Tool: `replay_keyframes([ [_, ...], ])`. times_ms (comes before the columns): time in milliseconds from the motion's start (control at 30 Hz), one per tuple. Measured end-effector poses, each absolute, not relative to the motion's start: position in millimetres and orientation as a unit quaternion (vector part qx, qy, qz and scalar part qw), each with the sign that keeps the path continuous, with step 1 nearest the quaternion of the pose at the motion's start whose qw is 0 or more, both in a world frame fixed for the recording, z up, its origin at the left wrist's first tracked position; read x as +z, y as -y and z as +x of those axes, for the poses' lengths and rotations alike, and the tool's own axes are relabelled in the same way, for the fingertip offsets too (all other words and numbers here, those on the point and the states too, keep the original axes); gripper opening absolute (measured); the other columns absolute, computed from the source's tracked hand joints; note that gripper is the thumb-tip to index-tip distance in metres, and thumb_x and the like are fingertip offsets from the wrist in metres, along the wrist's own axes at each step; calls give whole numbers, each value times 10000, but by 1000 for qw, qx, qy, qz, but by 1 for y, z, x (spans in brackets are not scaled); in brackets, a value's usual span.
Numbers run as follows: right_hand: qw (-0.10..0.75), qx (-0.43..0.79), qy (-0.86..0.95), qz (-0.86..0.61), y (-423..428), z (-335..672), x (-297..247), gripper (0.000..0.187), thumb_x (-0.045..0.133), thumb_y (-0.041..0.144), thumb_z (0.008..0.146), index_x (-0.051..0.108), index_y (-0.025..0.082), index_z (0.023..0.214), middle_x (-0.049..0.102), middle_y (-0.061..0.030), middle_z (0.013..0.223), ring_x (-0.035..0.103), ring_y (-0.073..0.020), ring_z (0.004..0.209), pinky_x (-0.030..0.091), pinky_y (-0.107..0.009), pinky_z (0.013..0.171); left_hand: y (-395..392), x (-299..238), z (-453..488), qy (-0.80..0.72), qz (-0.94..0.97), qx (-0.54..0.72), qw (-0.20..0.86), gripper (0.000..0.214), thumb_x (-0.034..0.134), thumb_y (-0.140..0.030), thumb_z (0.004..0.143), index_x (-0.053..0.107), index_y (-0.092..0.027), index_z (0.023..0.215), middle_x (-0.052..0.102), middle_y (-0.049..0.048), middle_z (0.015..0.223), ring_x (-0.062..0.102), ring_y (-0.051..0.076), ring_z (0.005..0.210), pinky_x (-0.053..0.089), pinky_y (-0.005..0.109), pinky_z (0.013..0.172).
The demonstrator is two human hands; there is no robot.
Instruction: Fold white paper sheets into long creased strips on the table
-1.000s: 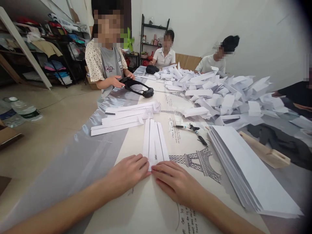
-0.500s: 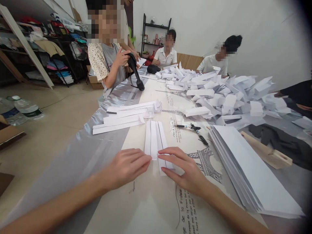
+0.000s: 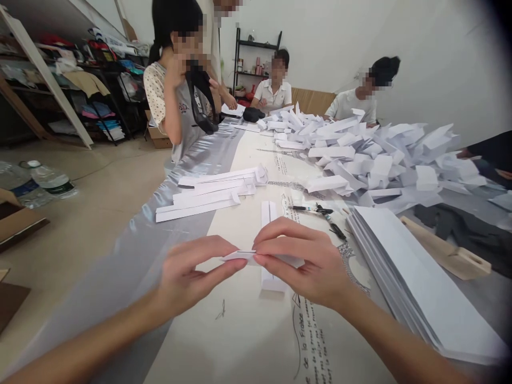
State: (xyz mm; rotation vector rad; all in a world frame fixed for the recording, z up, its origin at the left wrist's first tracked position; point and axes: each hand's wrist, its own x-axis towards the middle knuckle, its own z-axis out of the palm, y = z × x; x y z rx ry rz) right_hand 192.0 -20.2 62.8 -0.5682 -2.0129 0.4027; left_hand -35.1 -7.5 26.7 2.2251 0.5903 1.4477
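Note:
My left hand [image 3: 192, 272] and my right hand [image 3: 308, 261] meet over the table, both pinched on a folded white paper strip [image 3: 244, 257] lifted just above the surface. The left fingers grip its left end, the right fingers cover its right part. Under my right hand a second long folded strip [image 3: 269, 213] lies flat on the printed tablecloth [image 3: 248, 330], running away from me.
Several folded strips [image 3: 208, 192] lie to the left, a stack of flat sheets [image 3: 416, 277] to the right, a big heap of folded paper [image 3: 372, 154] behind. Pens [image 3: 310, 209] and a wooden block [image 3: 448, 250] lie nearby. A person holding a black headset [image 3: 200, 101] stands at the table's left; others sit beyond.
My hands lifted one strip off the table and pinched it between them; before they pressed flat on it. The standing person raised the black headset to face height.

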Motion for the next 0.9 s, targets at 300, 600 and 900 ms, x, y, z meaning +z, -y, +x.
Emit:
replay_keyframes([
  [300, 454, 76, 843, -278, 29, 192, 50, 126, 650, 161, 980, 690, 211, 1088, 724, -68, 944, 684, -181, 821, 608, -329, 691, -2, 19, -41, -170, 853, 464, 170, 180, 657, -199, 1001, 770, -250, 1131, 821, 27, 951, 782, 151, 734, 613, 221, 618],
  [600, 425, 54, 869, -247, 36, 194, 41, 157, 608, 80, 963, 711, 184, 905, 730, -63, 929, 669, -148, 761, 588, -307, 679, -16, 12, -47, -110, 911, 358, 173, 219, 547, -261, 1063, 704, -223, 1210, 792, 37, 850, 752, 154, 672, 574, 237, 606],
  [900, 311, 85, 899, -296, 48, 205, 38, 244, 621, 242, 998, 653, 205, 1237, 720, -111, 1160, 696, -212, 987, 615, -359, 820, -22, 4, -63, -100, 936, 335, 40, 157, 534, -216, 1031, 686, -237, 997, 680, 12, 691, 674, 160, 569, 550, 262, 551],
])
